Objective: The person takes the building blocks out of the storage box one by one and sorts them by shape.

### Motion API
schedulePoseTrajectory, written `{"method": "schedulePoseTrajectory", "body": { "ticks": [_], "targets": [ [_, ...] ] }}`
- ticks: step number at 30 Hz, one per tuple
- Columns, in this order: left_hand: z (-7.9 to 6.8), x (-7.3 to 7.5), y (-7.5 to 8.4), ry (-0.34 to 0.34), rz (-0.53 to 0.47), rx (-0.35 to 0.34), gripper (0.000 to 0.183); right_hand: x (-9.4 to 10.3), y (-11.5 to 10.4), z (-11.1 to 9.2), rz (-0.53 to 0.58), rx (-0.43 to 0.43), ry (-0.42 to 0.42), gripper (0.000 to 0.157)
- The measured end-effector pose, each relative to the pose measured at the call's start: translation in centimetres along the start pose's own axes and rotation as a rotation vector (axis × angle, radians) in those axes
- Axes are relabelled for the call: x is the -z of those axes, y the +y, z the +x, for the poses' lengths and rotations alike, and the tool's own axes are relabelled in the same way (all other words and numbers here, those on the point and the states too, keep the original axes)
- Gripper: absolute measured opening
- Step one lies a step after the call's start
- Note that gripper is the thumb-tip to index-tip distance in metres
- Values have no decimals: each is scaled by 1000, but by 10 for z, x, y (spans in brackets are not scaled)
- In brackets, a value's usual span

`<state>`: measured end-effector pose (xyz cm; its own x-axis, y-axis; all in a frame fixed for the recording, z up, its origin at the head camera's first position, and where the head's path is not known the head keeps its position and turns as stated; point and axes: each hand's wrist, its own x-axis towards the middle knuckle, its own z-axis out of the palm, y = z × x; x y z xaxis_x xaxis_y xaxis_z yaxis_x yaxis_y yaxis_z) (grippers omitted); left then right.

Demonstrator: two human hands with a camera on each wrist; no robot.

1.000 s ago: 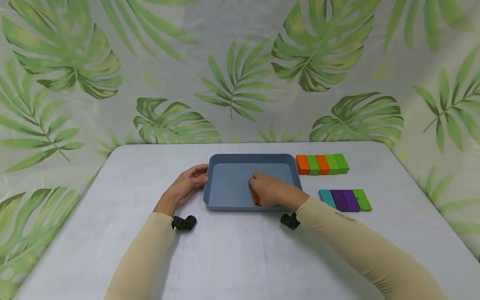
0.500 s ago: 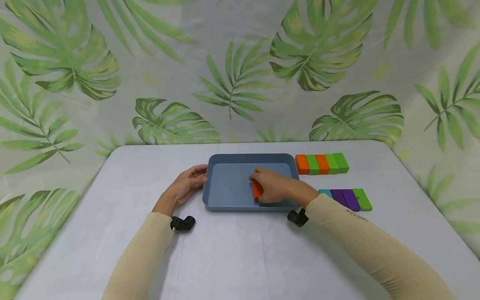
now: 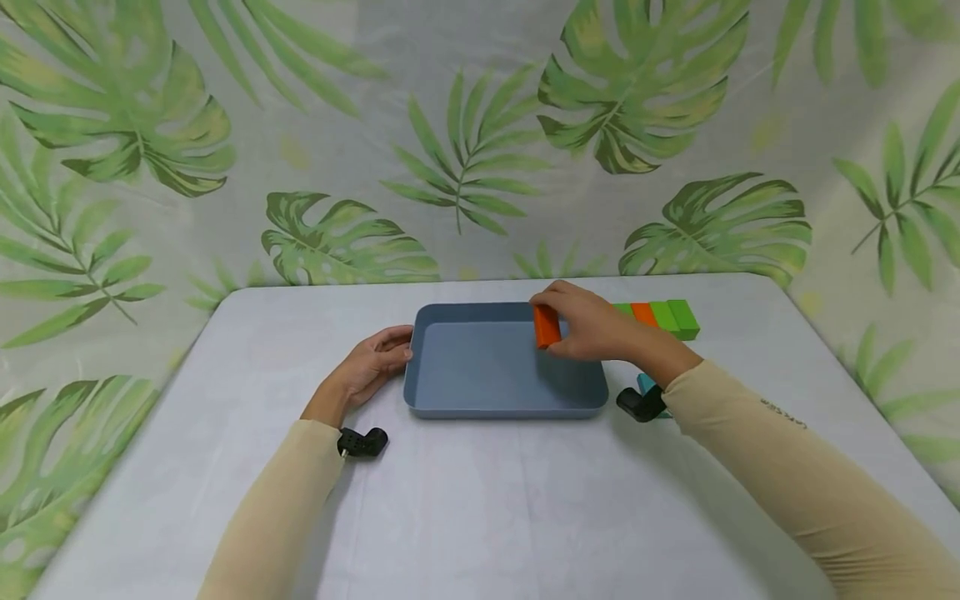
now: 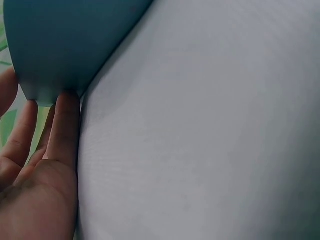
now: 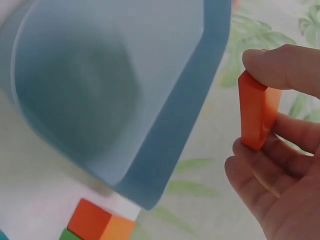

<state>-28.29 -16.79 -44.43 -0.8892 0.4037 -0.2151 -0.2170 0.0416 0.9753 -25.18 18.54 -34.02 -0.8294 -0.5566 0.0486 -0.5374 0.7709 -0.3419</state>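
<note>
An orange block (image 3: 547,327) is pinched between the thumb and fingers of my right hand (image 3: 592,322), raised over the right part of a blue-grey tray (image 3: 487,413). The right wrist view shows the orange block (image 5: 256,111) upright, thumb on its top end and fingertips at its lower end. At the tray's left side, my left hand (image 3: 372,367) touches the outer wall with its fingers extended. In the left wrist view, the fingertips of my left hand (image 4: 42,165) rest against the tray wall (image 4: 60,55).
Right of the tray's far corner, a row of green blocks (image 3: 682,320) and orange blocks (image 3: 643,313) is partly covered by my right hand. A teal block (image 3: 645,382) peeks out by my right wrist; the forearm hides its neighbours. A leaf-print cloth (image 3: 465,150) hangs behind the table.
My right hand has lifted the orange block from the tray floor and moved it up, away and to the right. My left hand stays at the tray's left side.
</note>
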Motion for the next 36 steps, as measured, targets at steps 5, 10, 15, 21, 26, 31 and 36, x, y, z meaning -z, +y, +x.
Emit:
{"method": "schedulePoseTrajectory", "body": {
  "ticks": [5,10,15,21,26,31,36],
  "targets": [
    [1,0,0,17,1,9,61,7,5,-1,-6,-15,-17,67],
    [4,-2,2,29,2,14,60,17,12,-4,-39,-29,-13,66],
    [3,-2,0,40,13,13,60,30,26,-17,-45,-49,-12,59],
    [2,-4,0,43,21,7,59,33,53,-45,-70,-113,-23,62],
    [2,-5,0,35,19,6,59,30,71,-67,-45,-174,-9,62],
    [2,-3,-2,44,28,0,58,20,79,-78,8,-209,-9,63],
    [2,-3,-2,49,25,-1,59,5,81,-85,33,-222,-37,64]
  ]
}}
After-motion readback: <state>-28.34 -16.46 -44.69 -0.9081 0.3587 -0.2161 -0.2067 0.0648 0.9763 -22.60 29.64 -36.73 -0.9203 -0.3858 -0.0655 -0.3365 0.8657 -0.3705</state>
